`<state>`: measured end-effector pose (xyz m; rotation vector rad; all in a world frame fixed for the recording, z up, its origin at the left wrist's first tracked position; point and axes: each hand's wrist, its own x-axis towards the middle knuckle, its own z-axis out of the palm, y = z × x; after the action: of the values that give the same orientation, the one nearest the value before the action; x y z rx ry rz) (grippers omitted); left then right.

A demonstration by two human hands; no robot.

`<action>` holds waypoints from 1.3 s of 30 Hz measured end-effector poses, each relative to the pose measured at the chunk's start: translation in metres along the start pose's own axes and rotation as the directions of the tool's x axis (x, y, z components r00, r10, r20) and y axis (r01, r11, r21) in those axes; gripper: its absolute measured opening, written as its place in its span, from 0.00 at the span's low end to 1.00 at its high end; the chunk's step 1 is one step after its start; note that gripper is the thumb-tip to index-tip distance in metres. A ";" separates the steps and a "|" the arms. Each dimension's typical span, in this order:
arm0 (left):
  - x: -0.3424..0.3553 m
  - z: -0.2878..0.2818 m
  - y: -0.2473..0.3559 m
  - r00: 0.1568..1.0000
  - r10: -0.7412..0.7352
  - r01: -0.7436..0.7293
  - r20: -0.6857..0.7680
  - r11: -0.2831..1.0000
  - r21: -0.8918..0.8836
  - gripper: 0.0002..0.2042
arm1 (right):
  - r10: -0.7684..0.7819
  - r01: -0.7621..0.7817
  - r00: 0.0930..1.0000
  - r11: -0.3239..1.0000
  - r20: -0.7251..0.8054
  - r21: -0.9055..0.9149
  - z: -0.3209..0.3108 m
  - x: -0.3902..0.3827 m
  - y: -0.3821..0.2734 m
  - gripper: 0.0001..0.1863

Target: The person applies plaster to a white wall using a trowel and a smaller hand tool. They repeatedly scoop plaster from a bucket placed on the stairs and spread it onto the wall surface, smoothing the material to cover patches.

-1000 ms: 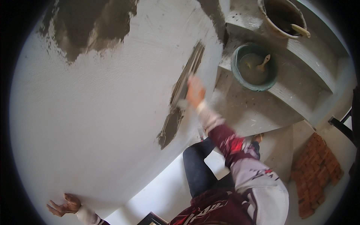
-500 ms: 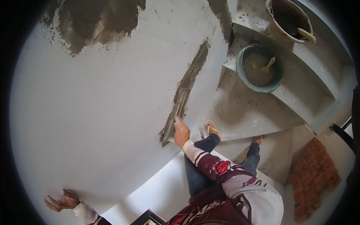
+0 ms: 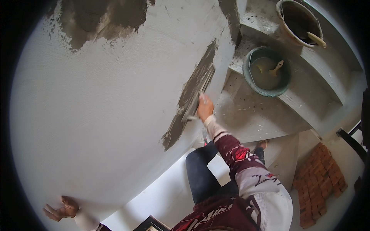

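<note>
My right hand [image 3: 205,106] is closed round the handle of a long plastering trowel [image 3: 192,109], whose blade lies along the right side of a slanting strip of grey mortar [image 3: 174,133] on the white wall [image 3: 111,123]. The mortar looks wet and streaked. Low on the left, my left hand [image 3: 63,210] has its fingers spread and bent, close beside the wall; whether it touches is hard to tell. A larger grey patch [image 3: 83,23] of rough mortar covers the wall at the upper left.
On the curved stairs at right stands a green bucket [image 3: 285,87] of murky water with a brush [image 3: 276,67] in it. Farther up is a pale bucket [image 3: 283,27] with a tool handle [image 3: 317,39] over its rim. Orange bricks [image 3: 320,181] are stacked at lower right, near a black rail [image 3: 350,143].
My right hand has moved up and to the right along the mortar strip with the trowel, baring the strip's lower end. My left hand has barely moved.
</note>
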<state>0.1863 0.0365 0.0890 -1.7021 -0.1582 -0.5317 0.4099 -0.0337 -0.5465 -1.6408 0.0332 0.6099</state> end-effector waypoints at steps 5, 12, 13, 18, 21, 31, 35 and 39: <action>0.000 0.001 -0.004 1.000 -0.015 0.015 -0.011 1.000 0.016 0.37 | 0.181 -0.181 0.983 0.968 0.019 0.173 -0.025 0.081 -0.052 0.18; 0.004 -0.003 -0.007 0.999 -0.013 0.013 -0.030 1.000 0.009 0.37 | -0.124 0.125 0.992 0.992 -0.035 0.035 0.005 0.018 -0.006 0.18; 0.006 -0.002 -0.007 1.000 -0.001 0.001 -0.015 1.000 -0.011 0.37 | -0.095 0.095 0.995 0.995 -0.026 0.018 0.002 0.012 -0.009 0.18; -0.001 0.004 0.015 0.995 -0.061 0.057 -0.080 0.997 -0.055 0.37 | 0.287 -0.346 0.928 0.901 0.235 0.264 -0.069 0.102 -0.118 0.21; 0.008 -0.001 0.012 0.997 -0.040 0.039 -0.069 0.999 -0.016 0.36 | -0.157 0.148 0.987 0.969 0.033 0.197 -0.027 0.039 -0.086 0.22; -0.004 0.001 0.010 0.996 -0.061 0.060 -0.067 0.998 -0.021 0.38 | -0.021 -0.001 0.992 0.984 0.123 0.179 -0.067 0.087 -0.150 0.22; 0.002 0.006 0.010 0.997 -0.058 0.056 -0.051 0.997 -0.047 0.39 | -0.351 0.315 0.931 0.911 0.100 0.268 -0.005 -0.040 -0.061 0.19; 0.005 -0.001 0.005 0.995 -0.083 0.079 -0.050 0.994 -0.076 0.40 | -0.456 0.454 0.886 0.890 0.082 0.038 0.002 -0.035 -0.046 0.20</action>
<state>0.1926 0.0335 0.0873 -1.7570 -0.1713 -0.6497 0.3958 -0.0351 -0.4898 -1.5294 -0.4037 0.3165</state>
